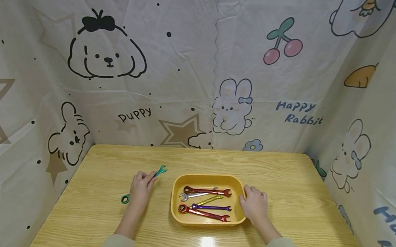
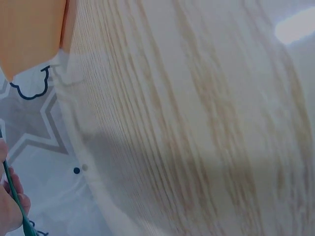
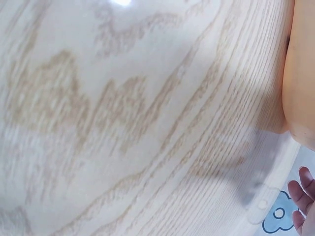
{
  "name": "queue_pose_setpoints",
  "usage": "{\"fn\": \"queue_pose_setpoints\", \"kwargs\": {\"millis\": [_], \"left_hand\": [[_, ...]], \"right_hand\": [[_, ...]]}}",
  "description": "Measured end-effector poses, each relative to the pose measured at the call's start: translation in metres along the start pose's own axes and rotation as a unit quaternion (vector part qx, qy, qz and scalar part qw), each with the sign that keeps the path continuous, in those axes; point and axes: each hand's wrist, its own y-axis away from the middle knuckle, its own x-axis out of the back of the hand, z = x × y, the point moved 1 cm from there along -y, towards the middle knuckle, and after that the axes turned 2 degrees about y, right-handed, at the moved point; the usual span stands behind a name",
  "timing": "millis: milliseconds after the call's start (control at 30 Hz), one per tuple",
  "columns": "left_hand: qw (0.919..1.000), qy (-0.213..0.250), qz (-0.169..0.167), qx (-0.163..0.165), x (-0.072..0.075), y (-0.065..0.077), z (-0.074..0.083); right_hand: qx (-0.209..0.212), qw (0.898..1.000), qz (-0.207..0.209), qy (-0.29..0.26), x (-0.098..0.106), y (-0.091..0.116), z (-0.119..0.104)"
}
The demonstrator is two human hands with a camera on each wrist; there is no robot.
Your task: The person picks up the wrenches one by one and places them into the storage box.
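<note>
In the head view my left hand [image 1: 140,190] grips a green combination wrench [image 1: 161,170] by its middle, over the table left of the tray. The open jaw end sticks out past the fingertips and the ring end shows on the other side of the hand; its shaft is mostly hidden. Only the fingers and part of the green shaft [image 2: 20,209] appear in the left wrist view. A yellow plastic tray [image 1: 207,224] holds several wrenches. My right hand [image 1: 255,204] holds the tray's right rim, thumb over the edge; in the right wrist view its fingers [image 3: 303,189] show beside the tray.
Inside the tray lie two red wrenches [image 1: 208,214], a silver wrench [image 1: 192,195], a yellow wrench [image 1: 209,200] and a purple wrench [image 1: 214,207], partly overlapping. A wooden table [image 1: 110,171] carries the tray. Patterned cloth [image 1: 187,80] encloses its back and sides.
</note>
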Motion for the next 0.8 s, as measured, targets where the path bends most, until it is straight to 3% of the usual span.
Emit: {"fn": "queue_pose_setpoints", "kwargs": {"millis": [800], "left_hand": [[0.9973,0.005,-0.039,-0.063,-0.022,0.002,0.036]], "right_hand": [[-0.005,1.000,-0.003,-0.003,-0.001,-0.001,0.000]]}}
